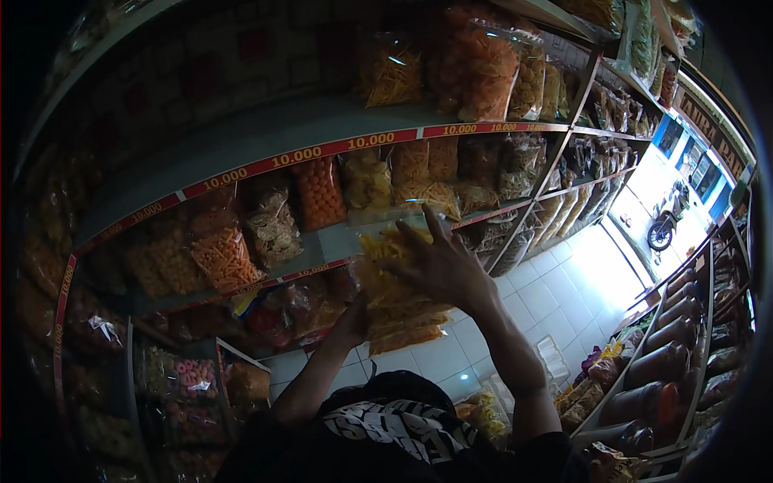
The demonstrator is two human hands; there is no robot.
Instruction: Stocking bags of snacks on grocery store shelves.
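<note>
My left hand [352,320] holds the left side of bagged yellow snacks [407,320], which look layered like several clear bags; its fingers are partly hidden behind them. Over the upper part of the bags, my right hand [441,270] has its fingers spread, touching the plastic from the near side. Behind them is a middle shelf [322,245] with a gap between a bag of pale mixed snacks [274,225] and further bags. A bag of orange balls [320,191] stands just behind that gap.
Shelves [225,177] packed with bagged snacks curve around me. At right, a rack holds dark containers [660,362]. Below are a tiled floor [547,290] and bagged goods [487,410]. A motorcycle [662,225] stands outside the bright doorway.
</note>
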